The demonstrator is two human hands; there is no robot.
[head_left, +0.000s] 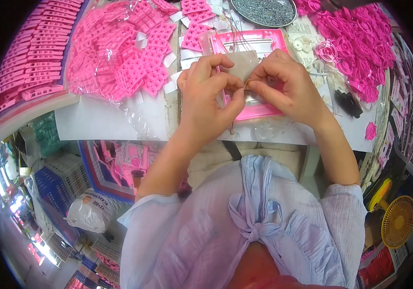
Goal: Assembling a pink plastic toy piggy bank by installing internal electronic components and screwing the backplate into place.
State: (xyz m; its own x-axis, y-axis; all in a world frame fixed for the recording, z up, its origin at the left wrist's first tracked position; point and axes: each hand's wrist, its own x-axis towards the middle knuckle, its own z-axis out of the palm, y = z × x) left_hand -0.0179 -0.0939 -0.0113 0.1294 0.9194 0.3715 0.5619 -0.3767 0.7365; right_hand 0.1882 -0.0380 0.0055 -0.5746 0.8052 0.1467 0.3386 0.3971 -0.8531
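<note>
My left hand [202, 103] and my right hand [290, 86] meet over a pink plastic frame [258, 112] on the table. Thumb and forefinger of each are pinched together, tip to tip, around a thin wire [246, 84]; its ends are too small to follow. Under the fingertips, a greyish-brown flat piece [243, 62] covers part of the frame. Several thin reddish wires [237, 39] rise from the frame's far side. My hands and the flat piece hide much of the frame's inside.
Left of the frame lies a clear bag of pink button-grid parts [115, 53], beyond it stacked pink strips [42, 53]. A round tray of screws [266, 12] stands at the back. Magenta ring-shaped parts [355, 43] heap up at right, near a black piece [348, 103]. A yellow fan [399, 221] is lower right.
</note>
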